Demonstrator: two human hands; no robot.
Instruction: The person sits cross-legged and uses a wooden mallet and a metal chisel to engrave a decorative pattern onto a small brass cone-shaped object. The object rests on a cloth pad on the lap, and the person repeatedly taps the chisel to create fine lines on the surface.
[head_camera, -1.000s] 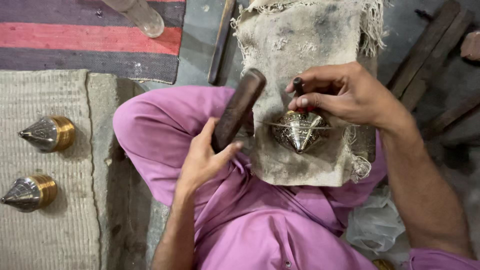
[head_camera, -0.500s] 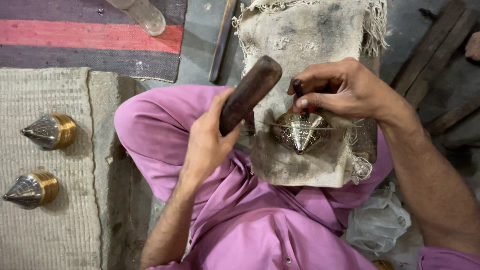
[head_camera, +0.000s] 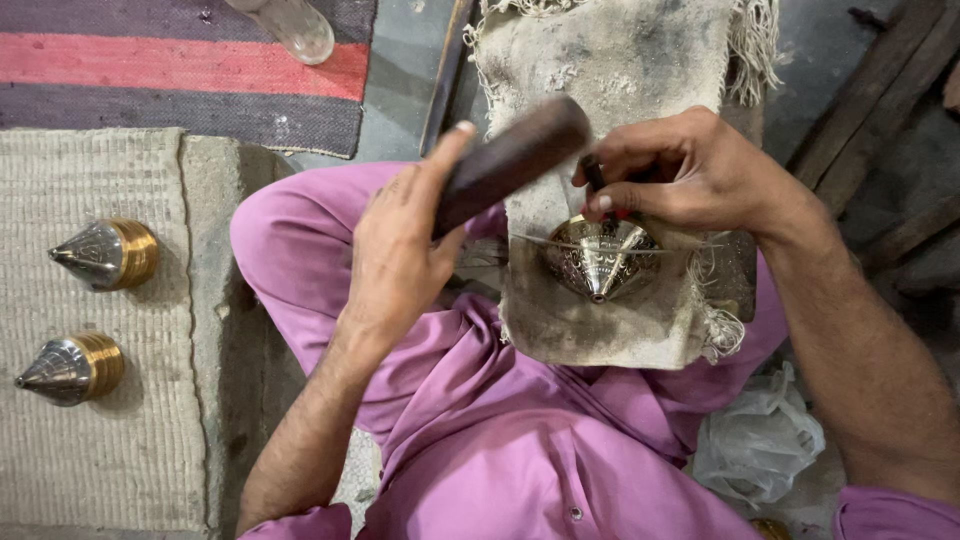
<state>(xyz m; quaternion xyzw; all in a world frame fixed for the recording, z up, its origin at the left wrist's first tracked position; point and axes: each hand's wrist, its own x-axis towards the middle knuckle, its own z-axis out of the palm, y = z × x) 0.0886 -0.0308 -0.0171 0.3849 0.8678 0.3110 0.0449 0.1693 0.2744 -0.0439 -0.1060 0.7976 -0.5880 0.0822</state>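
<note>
My left hand (head_camera: 400, 250) grips a dark wooden mallet (head_camera: 510, 160), its head raised close to the top of a thin dark punch (head_camera: 592, 175). That punch is pinched in my right hand (head_camera: 690, 175), its tip set against an engraved silver cone-shaped metal piece (head_camera: 598, 255). The cone rests point-down toward me on a dirty cloth-covered block (head_camera: 610, 60) in front of my pink-clad legs (head_camera: 480, 400).
Two finished silver-and-brass cones (head_camera: 105, 252) (head_camera: 68, 366) lie on a woven beige mat (head_camera: 90, 450) at the left. A clear bottle (head_camera: 290, 25) lies on the striped rug (head_camera: 180, 70) at the top. Wooden planks (head_camera: 880, 120) lie at the right, a crumpled plastic bag (head_camera: 760, 440) below.
My left hand has swung the mallet up and to the right, from beside my knee to near the punch's top. My right hand kept the punch on the cone.
</note>
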